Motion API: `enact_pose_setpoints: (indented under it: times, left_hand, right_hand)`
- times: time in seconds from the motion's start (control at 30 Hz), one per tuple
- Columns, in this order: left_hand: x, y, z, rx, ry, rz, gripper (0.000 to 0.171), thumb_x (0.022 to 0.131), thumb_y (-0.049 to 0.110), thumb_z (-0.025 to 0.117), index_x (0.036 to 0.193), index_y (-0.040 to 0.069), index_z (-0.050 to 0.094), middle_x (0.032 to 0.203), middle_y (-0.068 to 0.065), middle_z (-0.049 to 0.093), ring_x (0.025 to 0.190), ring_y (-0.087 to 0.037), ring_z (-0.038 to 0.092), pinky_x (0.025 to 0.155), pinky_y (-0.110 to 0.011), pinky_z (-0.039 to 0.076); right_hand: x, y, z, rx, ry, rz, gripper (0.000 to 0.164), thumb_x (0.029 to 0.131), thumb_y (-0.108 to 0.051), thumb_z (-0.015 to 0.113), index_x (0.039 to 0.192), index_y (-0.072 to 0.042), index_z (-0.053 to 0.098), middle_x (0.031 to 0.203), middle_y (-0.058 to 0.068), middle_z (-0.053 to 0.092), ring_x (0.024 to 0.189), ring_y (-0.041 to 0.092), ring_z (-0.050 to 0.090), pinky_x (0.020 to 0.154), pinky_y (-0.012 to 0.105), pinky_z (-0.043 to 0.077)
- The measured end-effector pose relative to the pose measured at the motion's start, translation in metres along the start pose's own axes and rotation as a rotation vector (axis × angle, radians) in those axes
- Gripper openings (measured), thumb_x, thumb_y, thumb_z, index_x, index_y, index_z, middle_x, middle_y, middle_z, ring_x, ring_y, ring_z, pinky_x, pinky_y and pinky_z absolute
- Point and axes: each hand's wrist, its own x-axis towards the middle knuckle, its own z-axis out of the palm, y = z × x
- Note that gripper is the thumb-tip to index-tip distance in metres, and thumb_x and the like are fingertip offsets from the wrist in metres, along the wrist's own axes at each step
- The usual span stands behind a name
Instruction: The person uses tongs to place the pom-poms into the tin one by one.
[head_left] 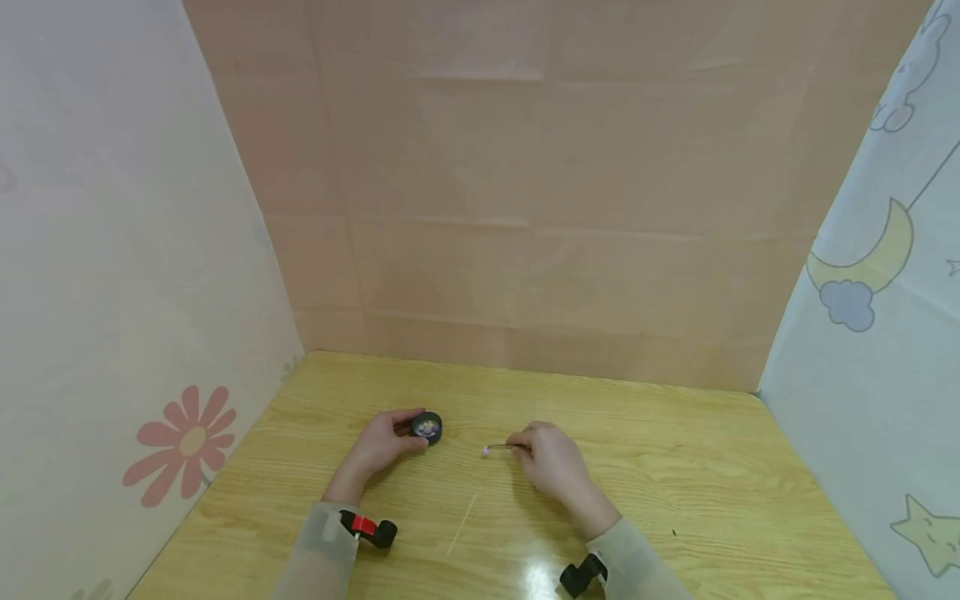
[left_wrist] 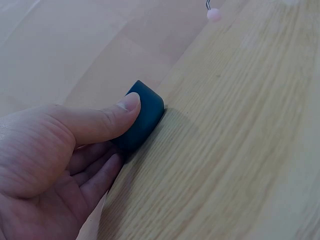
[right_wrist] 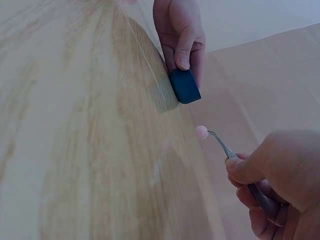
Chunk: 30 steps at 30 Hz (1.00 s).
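My left hand [head_left: 380, 443] grips a small round dark container [head_left: 427, 428] by its sides, thumb on the near side; colored bits show at its top in the head view. From the left wrist, the container's dark teal side [left_wrist: 145, 117] stands on the wood surface. To the right, my right hand [head_left: 553, 460] pinches a pair of bent-tip metal tweezers [right_wrist: 228, 152] between thumb and fingers. A small pale pink ball [right_wrist: 201, 132] sits at the tweezers' tips, pointing left toward the container with a gap between them.
The wood-grain table [head_left: 712, 475] carries a pale line and a small dark speck [head_left: 673, 532] at the right. A tan sheet [head_left: 525, 208] stands behind the table, with printed white sheets [head_left: 90, 250] at both sides. Wrist cameras [head_left: 367, 528] are strapped to both forearms.
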Motion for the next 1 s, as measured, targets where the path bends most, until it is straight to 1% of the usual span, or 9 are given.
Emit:
enact_pose_setpoints:
  times: [0.17,0.27,0.43,0.73,1.0]
  left_hand:
    - [-0.0002,0.0006,-0.0006,-0.001,-0.005,0.004,0.060,0.091,0.014,0.088,0.146,0.006,0.067,0.140,-0.014,0.069,0.128,-0.031,0.066,0.110,-0.052,0.050]
    - [0.0001,0.0006,-0.0010,0.001,-0.009,0.012,0.060,0.091,0.014,0.088,0.146,0.006,0.066,0.141,-0.015,0.068,0.129,-0.032,0.066,0.111,-0.052,0.050]
    - [-0.0004,0.0015,-0.0011,-0.007,-0.009,0.009,0.060,0.091,0.014,0.088,0.147,0.006,0.066,0.142,-0.015,0.067,0.130,-0.032,0.065,0.111,-0.052,0.050]
    - [-0.0007,0.0022,0.0000,-0.006,-0.006,0.004,0.059,0.091,0.013,0.088,0.146,0.007,0.067,0.142,-0.014,0.067,0.129,-0.031,0.066,0.110,-0.051,0.050]
    - [-0.0004,0.0015,-0.0008,-0.009,-0.002,0.006,0.059,0.091,0.012,0.088,0.145,0.007,0.067,0.142,-0.014,0.067,0.129,-0.032,0.066,0.110,-0.051,0.051]
  right_hand:
    - [-0.0006,-0.0019,-0.0043,0.003,0.010,0.015,0.015,0.095,-0.007,0.081,0.104,-0.018,0.086,0.096,-0.006,0.072,0.084,0.013,0.067,0.068,0.031,0.056]
    - [-0.0004,-0.0020,-0.0061,0.007,0.019,0.019,0.015,0.095,-0.007,0.081,0.104,-0.019,0.086,0.095,-0.007,0.072,0.082,0.012,0.067,0.066,0.029,0.055]
    - [0.0006,-0.0014,-0.0059,0.022,0.009,0.034,0.015,0.096,-0.008,0.081,0.104,-0.019,0.086,0.094,-0.008,0.071,0.078,0.008,0.064,0.064,0.026,0.052]
    - [0.0045,-0.0020,-0.0047,0.064,0.016,0.032,0.015,0.097,-0.007,0.080,0.105,-0.018,0.086,0.096,-0.006,0.071,0.080,0.009,0.064,0.064,0.026,0.053]
    - [0.0085,-0.0057,-0.0077,0.083,0.021,0.039,0.013,0.097,-0.008,0.080,0.104,-0.017,0.086,0.093,-0.007,0.070,0.077,0.008,0.062,0.061,0.025,0.052]
